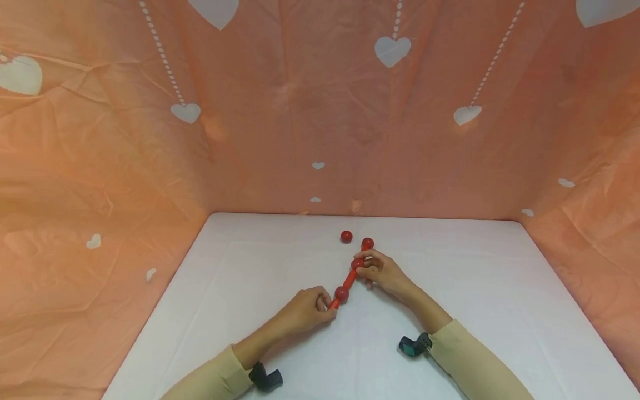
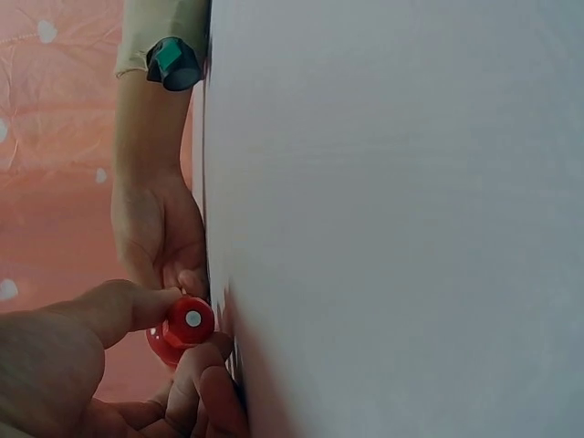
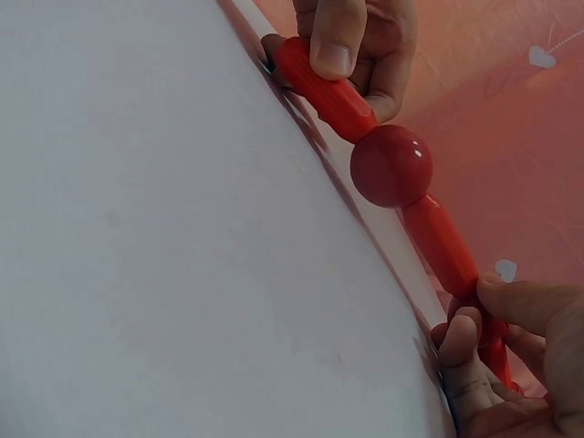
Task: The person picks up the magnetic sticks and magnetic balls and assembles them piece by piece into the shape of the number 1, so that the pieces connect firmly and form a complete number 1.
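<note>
A chain of red balls and red rods slants across the white table, held by both hands. My left hand (image 1: 306, 310) pinches the near end rod (image 3: 330, 93) between thumb and fingers. The end face of this rod shows a small pale disc in the left wrist view. Beyond it come a ball (image 3: 391, 166), another rod (image 3: 442, 245), and a middle ball (image 1: 357, 264) that my right hand (image 1: 387, 273) grips with thumb and fingers. Past the right fingers, a far ball (image 1: 367, 243) tops the chain; the rod below it is partly hidden.
One loose red ball (image 1: 346, 236) lies on the white table (image 1: 240, 250), left of the chain's far end. Orange cloth (image 1: 300, 122) with pale hearts surrounds the table at the back and sides. Each sleeve cuff has a dark device (image 1: 415, 345) at it.
</note>
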The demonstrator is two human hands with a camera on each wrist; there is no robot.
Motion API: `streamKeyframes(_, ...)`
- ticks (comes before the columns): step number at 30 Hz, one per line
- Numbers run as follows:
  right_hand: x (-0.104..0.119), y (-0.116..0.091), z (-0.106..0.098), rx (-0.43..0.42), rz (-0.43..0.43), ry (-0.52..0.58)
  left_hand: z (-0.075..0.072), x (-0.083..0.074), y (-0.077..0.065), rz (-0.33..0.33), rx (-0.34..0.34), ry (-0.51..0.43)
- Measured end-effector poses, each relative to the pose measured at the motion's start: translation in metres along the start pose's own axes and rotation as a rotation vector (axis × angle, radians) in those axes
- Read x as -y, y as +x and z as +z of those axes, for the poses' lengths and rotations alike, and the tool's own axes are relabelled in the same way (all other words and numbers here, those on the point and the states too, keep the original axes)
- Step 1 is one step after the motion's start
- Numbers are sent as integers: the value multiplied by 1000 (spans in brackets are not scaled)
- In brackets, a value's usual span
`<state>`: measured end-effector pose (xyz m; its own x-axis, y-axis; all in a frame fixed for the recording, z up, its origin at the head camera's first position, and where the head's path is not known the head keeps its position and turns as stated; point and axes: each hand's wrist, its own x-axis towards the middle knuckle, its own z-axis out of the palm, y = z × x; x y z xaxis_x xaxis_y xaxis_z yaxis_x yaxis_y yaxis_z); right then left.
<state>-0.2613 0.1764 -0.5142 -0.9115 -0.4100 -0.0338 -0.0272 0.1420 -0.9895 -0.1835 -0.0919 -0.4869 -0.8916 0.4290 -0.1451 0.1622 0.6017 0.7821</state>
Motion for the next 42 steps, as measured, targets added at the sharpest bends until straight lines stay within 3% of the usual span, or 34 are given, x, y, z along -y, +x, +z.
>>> streamKeyframes(18,-1,1,2,7,6,-19,-2,2,-1,-46,4,-1)
streamKeyframes(29,0,0,1,-25,16,-46,0,0,3,-65,-20,88)
streamKeyframes(42,-1,0,0,-30,-16,-53,1,-2,6,-69,-4,99)
